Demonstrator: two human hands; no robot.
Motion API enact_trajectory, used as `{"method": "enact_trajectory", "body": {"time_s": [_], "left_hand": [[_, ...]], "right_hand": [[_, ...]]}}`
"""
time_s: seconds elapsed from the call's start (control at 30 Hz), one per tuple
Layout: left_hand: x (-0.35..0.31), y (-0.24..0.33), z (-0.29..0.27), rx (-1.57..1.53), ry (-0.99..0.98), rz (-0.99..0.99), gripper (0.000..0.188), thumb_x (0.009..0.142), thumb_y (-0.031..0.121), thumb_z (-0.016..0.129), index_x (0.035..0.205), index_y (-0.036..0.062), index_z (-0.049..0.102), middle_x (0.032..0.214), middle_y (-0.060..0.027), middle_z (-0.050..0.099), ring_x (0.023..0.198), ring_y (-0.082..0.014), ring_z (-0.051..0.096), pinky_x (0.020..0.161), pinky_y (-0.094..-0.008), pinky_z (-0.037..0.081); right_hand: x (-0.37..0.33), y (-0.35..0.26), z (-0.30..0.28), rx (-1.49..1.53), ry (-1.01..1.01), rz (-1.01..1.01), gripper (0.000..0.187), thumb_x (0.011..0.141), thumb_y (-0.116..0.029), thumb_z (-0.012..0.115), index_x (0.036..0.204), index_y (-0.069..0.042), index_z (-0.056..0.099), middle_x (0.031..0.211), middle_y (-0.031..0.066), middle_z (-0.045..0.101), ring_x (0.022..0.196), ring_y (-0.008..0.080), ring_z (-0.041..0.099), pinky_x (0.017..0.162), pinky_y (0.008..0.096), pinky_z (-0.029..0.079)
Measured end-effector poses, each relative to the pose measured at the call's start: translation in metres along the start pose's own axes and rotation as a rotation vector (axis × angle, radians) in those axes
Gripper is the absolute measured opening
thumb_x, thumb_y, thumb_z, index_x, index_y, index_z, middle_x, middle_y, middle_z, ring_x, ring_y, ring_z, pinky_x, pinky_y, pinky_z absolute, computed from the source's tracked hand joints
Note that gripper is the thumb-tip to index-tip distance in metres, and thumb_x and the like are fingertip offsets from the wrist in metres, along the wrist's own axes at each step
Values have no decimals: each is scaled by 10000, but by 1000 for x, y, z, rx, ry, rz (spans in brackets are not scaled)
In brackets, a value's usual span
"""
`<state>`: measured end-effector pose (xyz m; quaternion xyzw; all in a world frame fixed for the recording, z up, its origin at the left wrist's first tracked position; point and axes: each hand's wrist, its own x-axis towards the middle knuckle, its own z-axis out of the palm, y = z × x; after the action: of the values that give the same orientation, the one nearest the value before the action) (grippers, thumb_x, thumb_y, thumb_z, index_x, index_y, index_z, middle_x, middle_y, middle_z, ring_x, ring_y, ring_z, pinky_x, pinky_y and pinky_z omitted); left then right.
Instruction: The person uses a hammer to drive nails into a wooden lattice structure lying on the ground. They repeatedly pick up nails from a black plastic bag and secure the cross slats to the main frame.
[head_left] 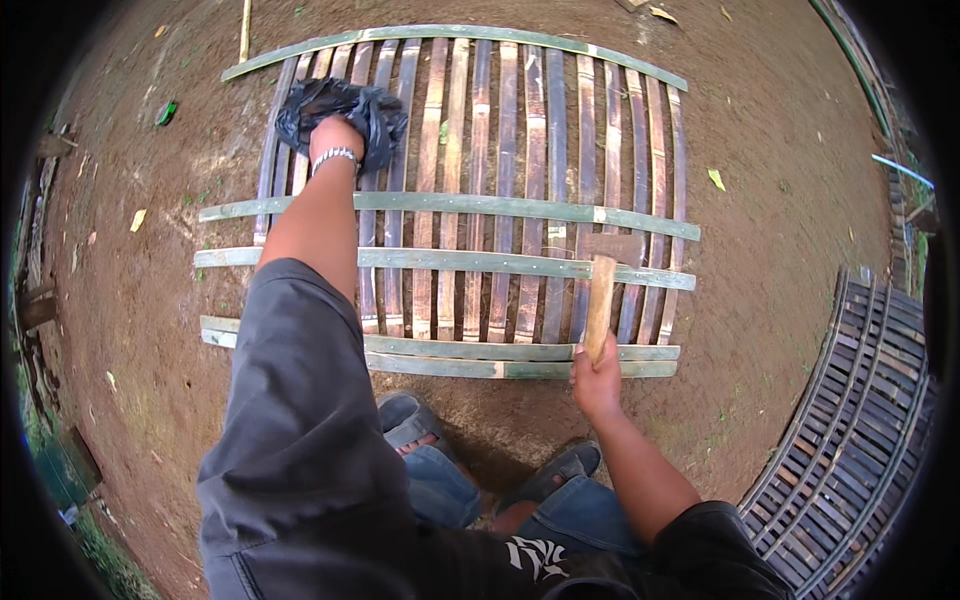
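A crumpled black plastic bag [382, 125] rests on the far left of a bamboo slat panel [480, 150]. My left hand [335, 137], with a pale bracelet at the wrist, reaches into the bag's folds. Its fingertips are hidden there, so I cannot tell whether they grip anything. My right hand [597, 380] is closed around the wooden handle of a hatchet [600, 300]. The hatchet's broad, brownish head is over the panel's right side, near the green cross strips. Dark slats run away from me, joined by several green bamboo strips [520, 262] laid across them.
My sandalled feet [408, 422] stand on brown soil at the panel's near edge. Another dark slatted panel [850, 440] lies at the lower right. A small green object [166, 113] is on the ground at the far left, and a thin stick [245, 32] lies beyond the panel.
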<state>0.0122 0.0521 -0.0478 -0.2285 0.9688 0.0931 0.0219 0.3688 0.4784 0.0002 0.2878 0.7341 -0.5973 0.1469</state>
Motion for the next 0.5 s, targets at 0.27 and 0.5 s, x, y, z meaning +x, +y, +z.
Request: {"method": "enact_trajectory", "body": {"time_s": [0.27,0.5], "left_hand": [[-21,12,-20,-8,-31,40,293,913,128,571,1146,70,738,1194,-227,711,1164,-381,667,1022,-455,518],[-12,9,-16,-264,80,15,246,879,167,613,1052,26,717,1106,-265,717,1103,-418,676,977,-466,523]], "right_hand": [[-9,14,-2,-164,7,30,530,989,-159,611,1477,-45,441,1074,192,679,1011,281,666,915,413,519],[-9,29,-4,-279,-25,-125,568,1021,-85,582,1542,-79,356,841,23,577,619,92,551,551,287,489]]}}
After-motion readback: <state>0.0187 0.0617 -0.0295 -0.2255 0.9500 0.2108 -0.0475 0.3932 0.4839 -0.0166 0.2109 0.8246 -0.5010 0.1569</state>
